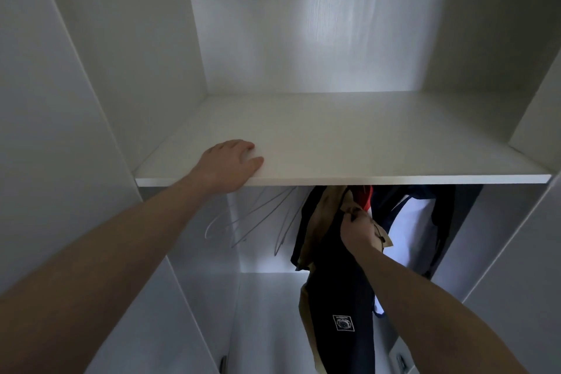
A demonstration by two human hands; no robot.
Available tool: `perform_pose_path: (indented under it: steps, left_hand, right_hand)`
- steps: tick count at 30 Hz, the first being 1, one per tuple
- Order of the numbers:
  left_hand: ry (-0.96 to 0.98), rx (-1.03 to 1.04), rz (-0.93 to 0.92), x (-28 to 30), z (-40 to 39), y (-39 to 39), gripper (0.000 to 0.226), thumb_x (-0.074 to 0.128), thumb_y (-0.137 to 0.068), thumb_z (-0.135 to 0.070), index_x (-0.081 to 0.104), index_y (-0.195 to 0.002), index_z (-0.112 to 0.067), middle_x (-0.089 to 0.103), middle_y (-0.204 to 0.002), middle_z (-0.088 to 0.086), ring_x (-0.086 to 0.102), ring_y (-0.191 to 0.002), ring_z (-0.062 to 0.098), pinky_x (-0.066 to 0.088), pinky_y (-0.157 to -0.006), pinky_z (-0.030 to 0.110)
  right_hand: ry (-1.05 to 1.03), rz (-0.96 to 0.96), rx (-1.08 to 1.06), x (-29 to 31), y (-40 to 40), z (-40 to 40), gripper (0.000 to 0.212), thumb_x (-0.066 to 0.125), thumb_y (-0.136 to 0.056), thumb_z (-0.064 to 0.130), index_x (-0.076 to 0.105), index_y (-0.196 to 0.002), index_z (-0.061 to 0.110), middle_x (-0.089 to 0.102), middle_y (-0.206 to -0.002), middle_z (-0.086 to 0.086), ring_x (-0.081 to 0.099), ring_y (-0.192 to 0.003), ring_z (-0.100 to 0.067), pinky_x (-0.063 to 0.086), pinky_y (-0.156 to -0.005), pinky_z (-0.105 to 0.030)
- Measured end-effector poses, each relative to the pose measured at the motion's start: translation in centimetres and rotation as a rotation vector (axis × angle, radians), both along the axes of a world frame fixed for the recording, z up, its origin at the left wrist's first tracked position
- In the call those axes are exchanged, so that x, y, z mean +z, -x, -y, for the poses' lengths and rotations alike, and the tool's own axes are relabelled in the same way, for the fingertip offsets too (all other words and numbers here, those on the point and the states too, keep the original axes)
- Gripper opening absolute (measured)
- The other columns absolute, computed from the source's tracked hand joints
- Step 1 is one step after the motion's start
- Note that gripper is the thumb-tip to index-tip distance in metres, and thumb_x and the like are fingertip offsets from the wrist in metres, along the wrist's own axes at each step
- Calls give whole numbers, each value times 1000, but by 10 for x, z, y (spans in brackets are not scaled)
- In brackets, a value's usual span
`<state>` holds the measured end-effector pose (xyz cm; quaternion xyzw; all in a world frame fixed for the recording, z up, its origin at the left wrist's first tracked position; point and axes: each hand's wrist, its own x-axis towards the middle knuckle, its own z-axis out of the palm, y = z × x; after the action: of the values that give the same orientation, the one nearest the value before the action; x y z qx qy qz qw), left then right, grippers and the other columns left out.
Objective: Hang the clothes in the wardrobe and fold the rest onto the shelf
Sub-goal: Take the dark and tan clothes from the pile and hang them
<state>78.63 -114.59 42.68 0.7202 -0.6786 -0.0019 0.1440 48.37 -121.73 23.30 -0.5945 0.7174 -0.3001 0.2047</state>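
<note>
The shelf's (349, 143) front edge, near its left corner, is pressed by the flat left hand (226, 165); a garment (343, 282) (dark, tan-trimmed) is pinched by the right hand (358, 231) beneath it.

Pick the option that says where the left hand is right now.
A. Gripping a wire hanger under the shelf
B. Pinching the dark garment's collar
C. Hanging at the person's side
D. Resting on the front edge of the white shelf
D: the left hand lies on the front edge of the white shelf, while the right hand holds the dark garment below.
</note>
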Motion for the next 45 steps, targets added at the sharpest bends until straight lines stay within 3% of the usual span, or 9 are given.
perform_pose_path:
  steps: [6,18,21,23,29,32,34,41,45]
  left_hand:
    - [10,8,-4,-3,1,-4,59,40,-100,-61,44,-148,-28,42,-158,-1,38,-144,24,27,-119,40]
    - [18,30,-8,-2,1,0,77,29,-83,-71,47,-146,-30,45,-155,-3,41,-141,25,29,-118,43]
    - [13,27,-9,-3,2,-1,77,28,-83,-72,46,-146,-31,44,-156,-4,40,-142,24,28,-119,43]
    - [17,27,-13,-3,2,-1,77,28,-84,-71,46,-146,-31,44,-155,-4,40,-141,24,28,-119,43]
    - [14,33,-12,-3,1,1,75,27,-85,-71,44,-147,-32,43,-156,-5,39,-142,23,27,-119,43]
    - [21,30,-17,-2,0,1,77,26,-84,-71,44,-147,-31,42,-156,-5,39,-142,22,27,-119,43]
    - [27,27,-14,-3,0,1,76,27,-85,-70,44,-147,-31,42,-156,-5,39,-142,22,27,-118,43]
    - [39,41,-6,-6,4,-1,71,29,-86,-71,45,-145,-34,42,-156,-7,38,-142,21,27,-118,43]
    - [47,39,3,-7,5,-1,70,30,-87,-70,46,-144,-34,44,-154,-7,40,-141,22,29,-117,44]
  right_hand:
    - [102,-147,70,-15,11,-7,35,40,-103,35,66,-127,28,66,-122,-1,63,-101,-25,51,-79,-33]
    - [299,112,64,-36,-32,-62,46,70,-72,3,61,-118,6,60,-119,-16,56,-110,-37,52,-90,-51]
    - [359,70,164,-30,-48,-68,36,71,-77,9,65,-112,17,65,-106,0,61,-91,-13,54,-80,-30]
    - [297,177,311,-23,-63,-65,26,68,-84,5,63,-106,19,64,-100,1,56,-79,2,46,-76,-10]
    - [-142,381,428,-22,-114,-29,44,69,-96,24,48,-130,7,53,-121,-15,55,-80,-8,44,-60,-5]
    - [-229,361,354,-25,-121,-14,63,68,-96,35,40,-143,3,52,-136,-13,57,-117,-25,49,-99,-27]
    - [-295,303,325,-29,-121,-4,60,64,-99,35,39,-142,2,53,-137,-14,54,-126,-30,46,-105,-34]
    - [-396,391,317,-28,-128,10,43,50,-105,30,48,-143,9,61,-132,-15,63,-110,-28,53,-98,-39]
    - [-458,578,273,-22,-139,11,31,52,-104,28,59,-127,9,64,-93,-9,59,-74,-18,53,-67,-29]
